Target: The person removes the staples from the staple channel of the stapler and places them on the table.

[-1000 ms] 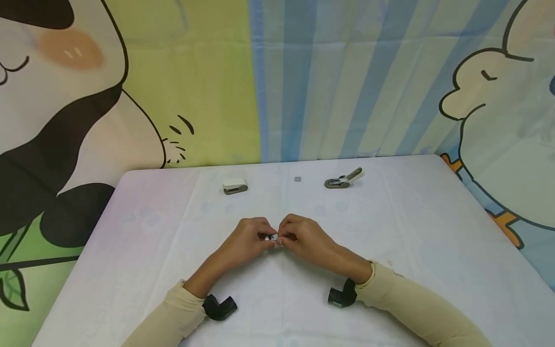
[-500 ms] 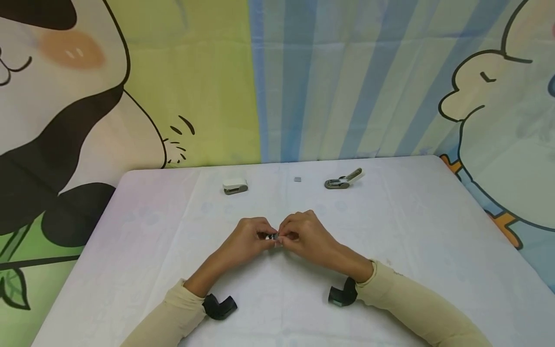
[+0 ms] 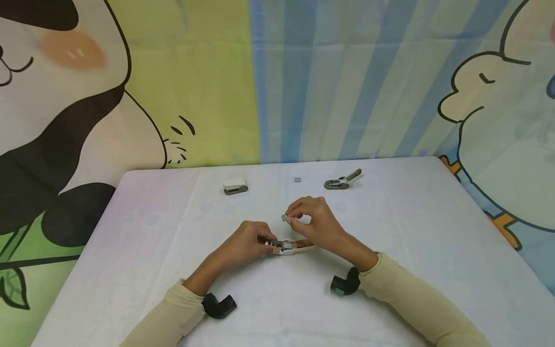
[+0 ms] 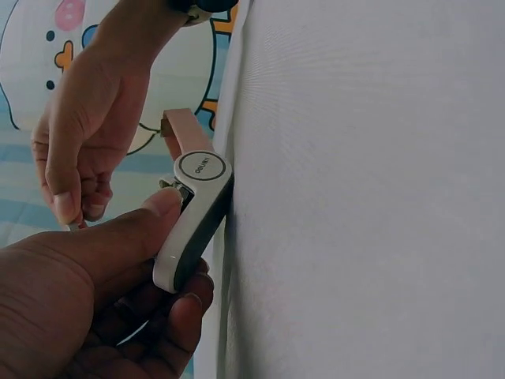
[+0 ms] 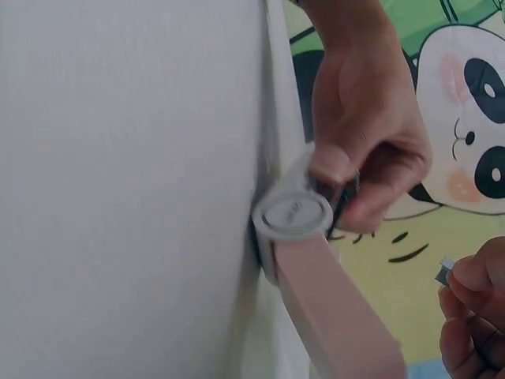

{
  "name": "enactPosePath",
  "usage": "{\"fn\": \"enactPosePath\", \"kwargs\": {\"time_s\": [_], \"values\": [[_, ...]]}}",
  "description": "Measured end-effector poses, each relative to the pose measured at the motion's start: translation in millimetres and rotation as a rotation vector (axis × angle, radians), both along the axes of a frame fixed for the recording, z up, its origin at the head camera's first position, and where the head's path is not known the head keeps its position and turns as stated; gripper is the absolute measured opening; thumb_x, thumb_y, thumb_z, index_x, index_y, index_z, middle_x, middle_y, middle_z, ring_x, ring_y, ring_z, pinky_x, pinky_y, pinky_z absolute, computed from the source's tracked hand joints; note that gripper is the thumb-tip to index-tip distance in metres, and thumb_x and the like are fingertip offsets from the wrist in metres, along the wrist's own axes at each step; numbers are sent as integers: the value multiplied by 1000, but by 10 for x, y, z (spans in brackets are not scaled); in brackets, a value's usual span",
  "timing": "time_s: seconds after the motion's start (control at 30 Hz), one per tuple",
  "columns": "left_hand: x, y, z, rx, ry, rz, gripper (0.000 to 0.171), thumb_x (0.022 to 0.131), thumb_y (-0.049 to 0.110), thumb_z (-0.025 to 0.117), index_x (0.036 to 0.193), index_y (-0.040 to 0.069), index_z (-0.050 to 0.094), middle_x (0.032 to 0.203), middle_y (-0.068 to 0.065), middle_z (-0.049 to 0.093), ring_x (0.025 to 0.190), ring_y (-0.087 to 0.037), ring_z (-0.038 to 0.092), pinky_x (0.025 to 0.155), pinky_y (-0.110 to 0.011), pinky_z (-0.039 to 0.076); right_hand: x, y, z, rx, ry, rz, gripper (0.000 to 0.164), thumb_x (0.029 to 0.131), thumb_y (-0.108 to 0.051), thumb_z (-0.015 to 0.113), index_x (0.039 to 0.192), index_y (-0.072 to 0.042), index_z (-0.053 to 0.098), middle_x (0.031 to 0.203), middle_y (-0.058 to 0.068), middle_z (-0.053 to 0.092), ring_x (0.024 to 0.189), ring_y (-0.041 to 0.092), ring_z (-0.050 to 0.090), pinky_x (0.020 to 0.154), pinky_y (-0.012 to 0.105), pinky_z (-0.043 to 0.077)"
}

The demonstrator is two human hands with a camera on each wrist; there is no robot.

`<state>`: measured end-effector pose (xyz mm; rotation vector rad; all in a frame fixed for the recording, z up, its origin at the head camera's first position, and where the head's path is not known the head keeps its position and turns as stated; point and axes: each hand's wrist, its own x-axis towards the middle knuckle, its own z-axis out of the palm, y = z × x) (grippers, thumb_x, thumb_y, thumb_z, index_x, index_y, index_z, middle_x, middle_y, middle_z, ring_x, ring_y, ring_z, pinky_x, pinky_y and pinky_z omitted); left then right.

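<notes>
Head view showed the left hand [image 3: 249,243] gripping one end of a pink-and-white stapler [image 3: 287,246], thumb and fingers closed on it, while its pink arm [image 5: 335,304] stretched out toward the right hand [image 3: 314,221]. Whether that stapler touched the table [image 3: 390,221] was hard to tell. Near it, but apart from it, the right hand pinched a small silvery piece [image 3: 284,218] between thumb and fingertip. Farther back on the table lay a white stapler [image 3: 235,186], a little grey block [image 3: 297,180] and an unfolded grey stapler [image 3: 338,183] (the block sat between those two). Left wrist view showed a round badge [image 4: 202,166] on the gripped stapler's side.
</notes>
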<state>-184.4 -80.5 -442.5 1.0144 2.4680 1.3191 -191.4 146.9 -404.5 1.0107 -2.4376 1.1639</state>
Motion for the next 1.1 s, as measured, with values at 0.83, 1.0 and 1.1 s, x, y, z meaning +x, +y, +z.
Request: {"fn": "enactPosePath", "kwargs": {"time_s": [0.83, 1.0, 1.1], "values": [[20, -61, 59, -165, 48, -35, 16, 77, 12, 84, 90, 7, 77, 79, 7, 63, 69, -5, 53, 61, -26, 47, -971, 239, -169, 213, -263, -251, 7, 90, -9, 69, 85, -8, 75, 92, 3, 66, 79, 18, 56, 67, 34, 46], [20, -64, 61, -160, 48, -48, 16, 77, 11, 83, 91, 7, 77, 81, 7, 65, 69, -5, 55, 62, -25, 47, -1129, 203, -193, 238, -306, -242, 7, 89, -9, 69, 86, -7, 75, 95, 7, 68, 80, 20, 59, 70, 35, 47], [20, -62, 57, -161, 43, -57, 16, 78, 11, 83, 92, 6, 76, 82, 7, 65, 70, -4, 55, 63, -25, 48, -1180, 194, -209, 247, -341, -249, 7, 89, -8, 69, 87, -6, 74, 97, 8, 68, 79, 20, 60, 69, 34, 48]]}}
